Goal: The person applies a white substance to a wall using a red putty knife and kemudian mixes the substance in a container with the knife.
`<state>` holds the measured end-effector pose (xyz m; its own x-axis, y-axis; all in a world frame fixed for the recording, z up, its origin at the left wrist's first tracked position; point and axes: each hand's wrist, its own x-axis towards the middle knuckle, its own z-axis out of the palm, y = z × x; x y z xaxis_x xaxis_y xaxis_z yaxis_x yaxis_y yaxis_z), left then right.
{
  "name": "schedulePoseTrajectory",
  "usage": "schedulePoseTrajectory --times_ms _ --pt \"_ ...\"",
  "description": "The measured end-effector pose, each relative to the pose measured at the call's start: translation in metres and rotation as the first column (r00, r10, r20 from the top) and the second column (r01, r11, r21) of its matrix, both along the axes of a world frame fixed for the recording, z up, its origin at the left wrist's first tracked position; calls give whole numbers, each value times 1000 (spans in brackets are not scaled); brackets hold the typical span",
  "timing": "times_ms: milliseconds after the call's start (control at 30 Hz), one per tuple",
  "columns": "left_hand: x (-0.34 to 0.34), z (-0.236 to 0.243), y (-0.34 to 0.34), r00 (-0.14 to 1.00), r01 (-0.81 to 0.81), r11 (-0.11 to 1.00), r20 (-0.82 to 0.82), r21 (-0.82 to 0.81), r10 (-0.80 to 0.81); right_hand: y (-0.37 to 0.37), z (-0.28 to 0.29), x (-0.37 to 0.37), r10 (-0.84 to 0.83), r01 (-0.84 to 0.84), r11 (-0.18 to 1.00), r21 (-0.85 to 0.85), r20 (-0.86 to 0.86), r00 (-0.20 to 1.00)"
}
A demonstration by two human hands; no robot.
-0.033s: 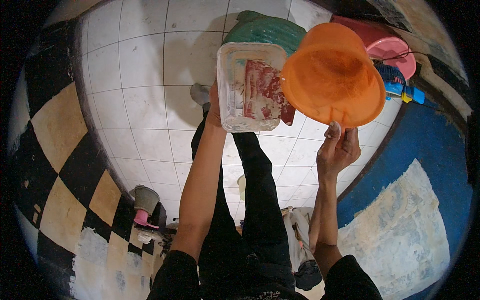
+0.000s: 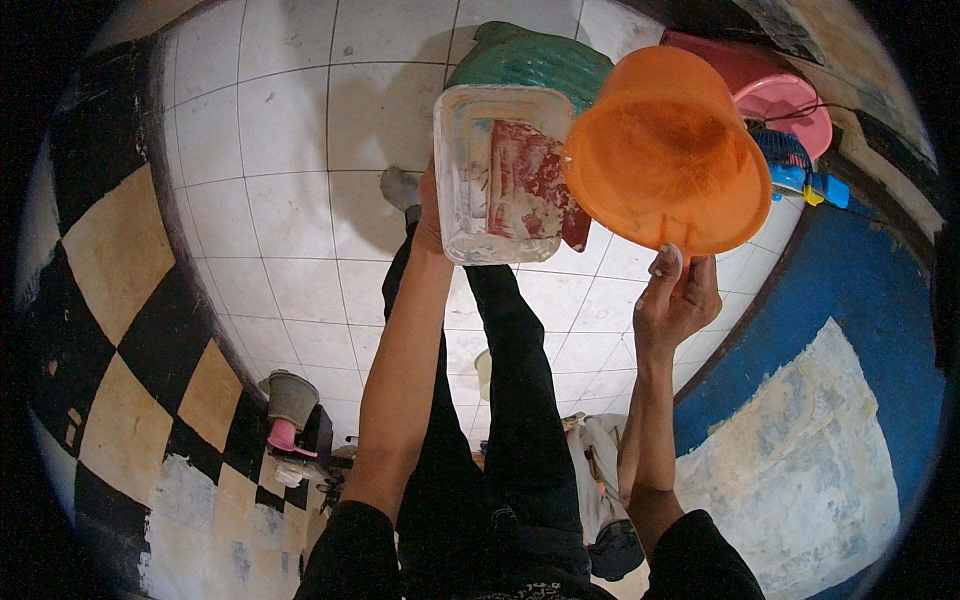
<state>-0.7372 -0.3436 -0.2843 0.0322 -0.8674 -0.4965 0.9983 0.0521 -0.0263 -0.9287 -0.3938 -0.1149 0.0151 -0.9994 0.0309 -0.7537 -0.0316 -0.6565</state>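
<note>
My left hand (image 2: 430,215) is closed on the left side of a white, smeared rectangular plastic tub (image 2: 449,180). A red flat scraper (image 2: 525,180), crusted with pale paste, lies in the tub, and one corner sticks out over the right edge. My right hand (image 2: 676,300) grips the short handle of an orange plastic water dipper (image 2: 665,150), thumb on top. The dipper's mouth is tilted toward me and its rim is beside the tub's right edge. Most fingers of my left hand are hidden behind the tub.
Beyond the tub lies a green sack (image 2: 525,60) on the white tiled floor (image 2: 280,120). Pink basins (image 2: 785,105) and a blue fan-like object (image 2: 785,150) stand at the far right. A grey bucket (image 2: 292,400) sits by the checkered left wall. The blue right wall has a white patch (image 2: 800,450).
</note>
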Motion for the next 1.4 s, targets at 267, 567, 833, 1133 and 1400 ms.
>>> schedulePoseTrajectory --times_ms 267,567,833,1133,1400 --pt "-2 -23 12 1000 1 1000 4 -11 -1 -1 -2 3 48 -52 996 -77 -52 997" --pt "-3 -11 7 1000 4 1000 -18 0 -4 -2 -3 2 49 -56 990 -128 -52 997" --pt "-1 1 -2 1000 1 1000 -25 -2 -1 -1 -1 -1 59 -74 987 -145 -106 993" --pt "-3 -3 2 999 10 1000 -33 9 -10 3 -3 2 61 -72 986 -151 -72 996" --pt "-6 -3 1 999 20 1000 -40 15 -20 2 -2 3 81 -97 977 -189 -89 993"
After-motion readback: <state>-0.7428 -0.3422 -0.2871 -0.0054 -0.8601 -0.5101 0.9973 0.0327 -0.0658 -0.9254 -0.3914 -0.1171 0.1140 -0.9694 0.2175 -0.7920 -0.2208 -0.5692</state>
